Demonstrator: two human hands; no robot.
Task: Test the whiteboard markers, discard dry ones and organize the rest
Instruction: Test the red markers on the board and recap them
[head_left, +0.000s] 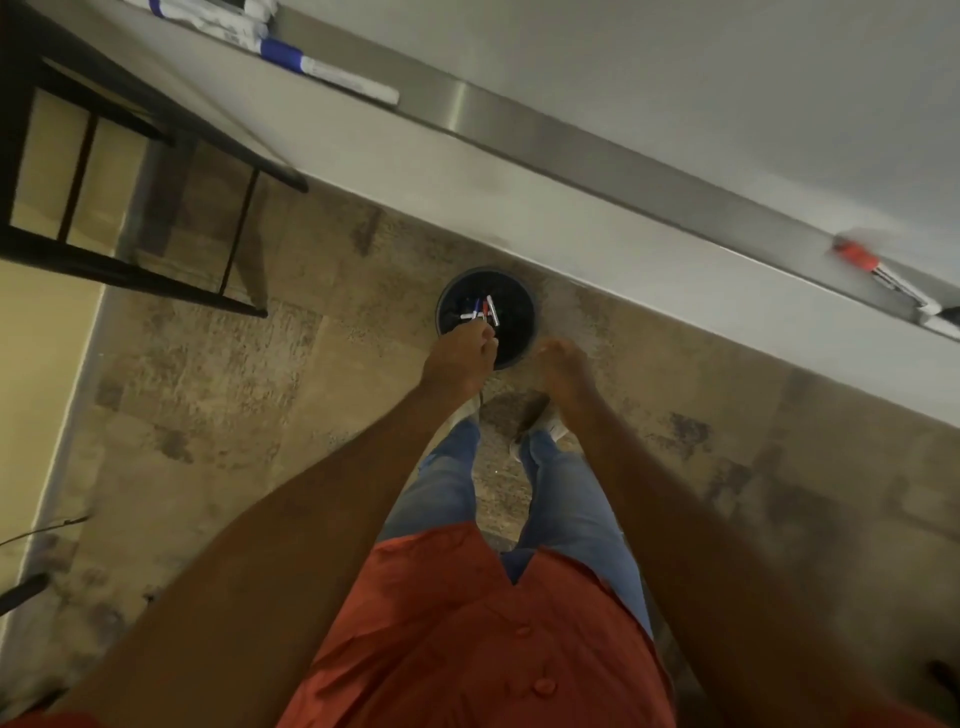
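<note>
A round dark bin (511, 301) stands on the floor by the wall, below the whiteboard's tray. My left hand (457, 361) reaches down over its opening, fingers closed on a small bunch of markers (482, 312) with blue and red caps that fan out above the bin's inside. My right hand (563, 371) hangs beside the bin's right rim with curled fingers and nothing visible in it; whether it touches the rim I cannot tell. A blue-capped marker (324, 70) lies on the tray (519, 130) at the upper left, and a red-capped marker (878, 270) lies at the right.
A black chair frame (135, 171) stands at the left, close to the wall. More white markers or a cloth (228, 21) sit at the tray's far left end. My legs and shoes (540, 431) are just behind the bin on patterned carpet.
</note>
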